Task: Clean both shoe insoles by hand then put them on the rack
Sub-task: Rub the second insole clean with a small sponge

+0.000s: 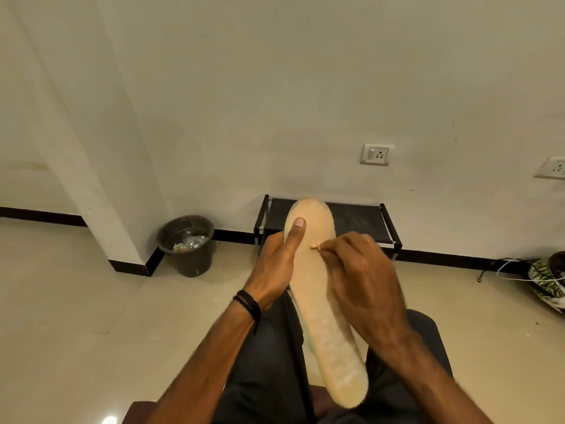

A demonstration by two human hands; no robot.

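Note:
A long pale-orange shoe insole (321, 289) is held up over my lap, toe end pointing away from me. My left hand (279, 264) grips its left edge, thumb laid flat on the top surface. My right hand (360, 280) comes in from the right, its fingertips pinching a small bit on the insole's surface near the forefoot. Behind the insole, a low black rack (360, 218) stands against the wall. Only one insole is visible.
A dark waste bin (186, 244) holding scraps stands on the floor to the left, beside a wall pillar (101, 179). At the far right lies a patterned shoe (547, 280) with a white cord. My knees are seen below the hands.

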